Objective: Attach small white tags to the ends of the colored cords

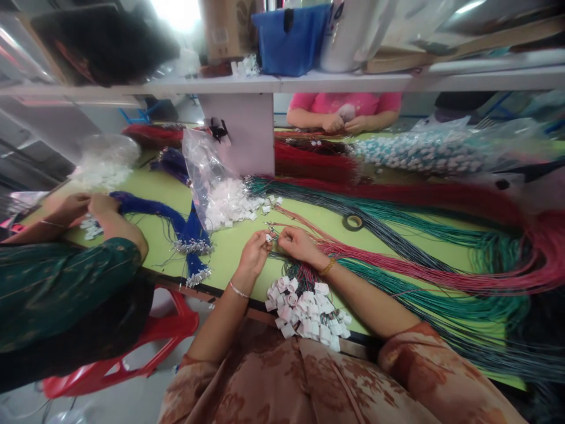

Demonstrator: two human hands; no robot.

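My left hand (255,254) pinches a small white plastic connector housing (269,238) between thumb and fingertips. Close beside it, my right hand (299,244) is closed on thin wire ends, mostly hidden by the fingers. Under my right wrist lies a heap of white connectors (309,309) with wires attached, at the table's near edge. Long bundles of red wires (397,265), green wires (477,297) and dark grey wires (388,235) stretch off to the right. Beyond my left hand, loose white housings (229,200) spill from a clear plastic bag (199,162).
A roll of black tape (353,222) lies among the wires. Blue wire bundles (168,215) sit left, beside a co-worker's hands (95,203). Another person in pink (344,109) works across the table. A shelf (176,87) overhead carries a blue bin (291,41). A red stool (163,330) stands lower left.
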